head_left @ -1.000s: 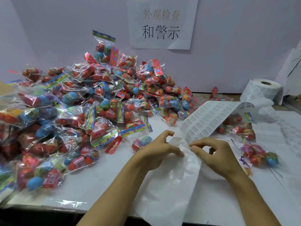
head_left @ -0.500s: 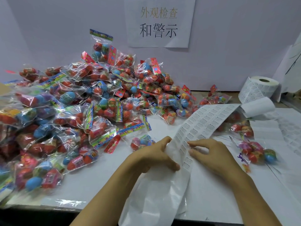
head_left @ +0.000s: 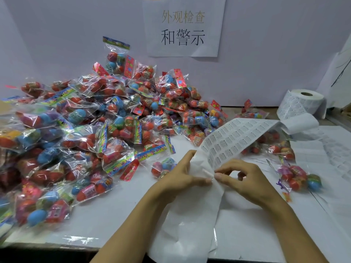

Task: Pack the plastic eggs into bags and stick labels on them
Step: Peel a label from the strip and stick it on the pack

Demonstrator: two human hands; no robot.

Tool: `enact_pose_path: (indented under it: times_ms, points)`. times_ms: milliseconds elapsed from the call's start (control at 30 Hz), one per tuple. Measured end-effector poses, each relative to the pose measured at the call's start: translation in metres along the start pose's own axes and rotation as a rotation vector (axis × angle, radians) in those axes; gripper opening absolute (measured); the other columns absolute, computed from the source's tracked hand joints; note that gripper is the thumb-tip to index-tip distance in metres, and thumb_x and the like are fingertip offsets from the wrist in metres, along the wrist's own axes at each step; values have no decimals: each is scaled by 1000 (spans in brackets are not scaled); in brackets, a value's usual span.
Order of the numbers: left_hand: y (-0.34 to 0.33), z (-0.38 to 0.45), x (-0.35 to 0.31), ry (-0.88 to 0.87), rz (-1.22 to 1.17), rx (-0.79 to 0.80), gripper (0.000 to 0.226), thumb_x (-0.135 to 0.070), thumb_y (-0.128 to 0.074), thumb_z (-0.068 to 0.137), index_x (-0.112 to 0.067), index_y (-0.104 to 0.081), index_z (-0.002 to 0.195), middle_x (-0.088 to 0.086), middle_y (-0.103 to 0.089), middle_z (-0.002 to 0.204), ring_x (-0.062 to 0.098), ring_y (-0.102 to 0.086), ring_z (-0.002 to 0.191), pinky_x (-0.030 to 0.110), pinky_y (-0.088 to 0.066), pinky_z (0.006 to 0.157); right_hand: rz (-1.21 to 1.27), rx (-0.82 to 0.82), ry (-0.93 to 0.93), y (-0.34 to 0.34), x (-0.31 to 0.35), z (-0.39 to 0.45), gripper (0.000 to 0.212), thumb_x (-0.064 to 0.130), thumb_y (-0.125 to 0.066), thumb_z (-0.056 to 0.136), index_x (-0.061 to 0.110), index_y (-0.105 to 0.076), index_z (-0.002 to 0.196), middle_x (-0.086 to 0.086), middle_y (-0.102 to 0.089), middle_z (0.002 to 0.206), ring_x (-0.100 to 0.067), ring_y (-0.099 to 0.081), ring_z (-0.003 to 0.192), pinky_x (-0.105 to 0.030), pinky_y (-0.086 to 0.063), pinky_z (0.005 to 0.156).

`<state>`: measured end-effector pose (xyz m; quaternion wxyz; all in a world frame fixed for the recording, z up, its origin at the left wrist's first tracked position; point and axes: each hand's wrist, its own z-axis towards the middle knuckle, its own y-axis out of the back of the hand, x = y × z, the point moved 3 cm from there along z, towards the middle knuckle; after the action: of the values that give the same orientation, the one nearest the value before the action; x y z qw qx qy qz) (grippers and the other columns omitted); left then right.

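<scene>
Your left hand grips the label strip from its left side, fingers curled behind the paper and the thumb lying across the front, its tip meeting your other hand at the strip's middle. Your right hand pinches the same spot between thumb and forefinger, with the other fingers bent loosely above and holding nothing. Whether a single label is lifted between those fingertips is too small to tell.

The label strip rises from your hands up and to the right, printed side towards you, and runs back to the label roll, which sits at the far right of the bench near the wall. Below your hands the bare backing paper hangs down over the bench's near edge.

The packed bags of plastic eggs are heaped in a large pile covering the left half of the bench and leaning up against the wall. One small bag lies just beside your left hand, partly hidden behind it. Another bag of eggs lies to the right of your right hand, apart from it, and a few more bags rest under the raised strip. Flat white sheets lie along the right side of the bench. A paper sign with printed characters hangs on the wall above the pile.
</scene>
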<state>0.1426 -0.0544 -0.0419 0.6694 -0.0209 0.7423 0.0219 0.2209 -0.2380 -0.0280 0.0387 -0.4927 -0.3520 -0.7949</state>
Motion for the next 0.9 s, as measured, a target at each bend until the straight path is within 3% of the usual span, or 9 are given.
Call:
enact_pose_path:
  times_ms: [67,133,200,300,533,700,800,900]
  points:
    - [-1,-2,0,-17,-12,4,57,4,-76,85,-38,-54,116,-27,-74,98,-7,-70,89,18,-56,71,30,35,-11,-2,2,0,9,28,-85,78,35,-79,77,13,-74,87,-7,-66,81,-14,-37,62]
    - [-2,-2,3,-26,-37,2,57,3,-76,85,-34,-56,122,-13,-76,109,8,-73,102,28,-60,81,61,54,-19,-3,6,0,11,44,-87,73,38,-79,78,12,-75,87,-6,-66,81,-15,-37,62]
    - [-4,-3,3,-34,-69,17,54,-3,-80,85,-27,-55,127,1,-75,116,23,-72,109,40,-61,90,88,52,-20,-3,8,-1,28,63,-81,63,39,-79,77,11,-75,88,-5,-67,80,-16,-37,60]
    - [-3,-4,3,-10,-97,17,54,-10,-85,82,-25,-57,125,3,-75,117,25,-72,109,42,-61,91,120,36,-7,-1,11,-2,43,74,-79,57,37,-80,81,9,-75,90,-9,-68,82,-29,-39,60]
    - [0,-2,4,18,-140,5,58,-1,-83,79,-22,-56,126,1,-77,113,22,-75,103,32,-61,77,106,33,3,-1,11,-2,37,60,-83,55,36,-79,83,8,-75,91,-12,-67,85,-31,-40,65]
    - [-1,-1,5,10,-142,-25,61,5,-80,80,-20,-54,129,7,-77,113,27,-74,104,36,-62,81,100,-10,49,-1,12,-3,38,63,-83,55,36,-77,81,7,-75,87,-13,-67,81,-28,-39,62]
    - [-2,0,5,-9,-131,-41,61,7,-78,81,-20,-53,129,3,-78,109,22,-76,99,31,-61,76,91,-42,36,1,9,-2,35,60,-88,60,33,-76,78,7,-74,84,-11,-67,78,-20,-38,59]
    - [-4,0,6,-30,-118,-40,61,10,-76,82,-22,-52,127,-1,-79,106,17,-76,97,27,-59,76,70,-13,-30,0,5,-1,24,55,-82,62,35,-78,74,8,-75,79,-5,-64,71,-12,-37,61]
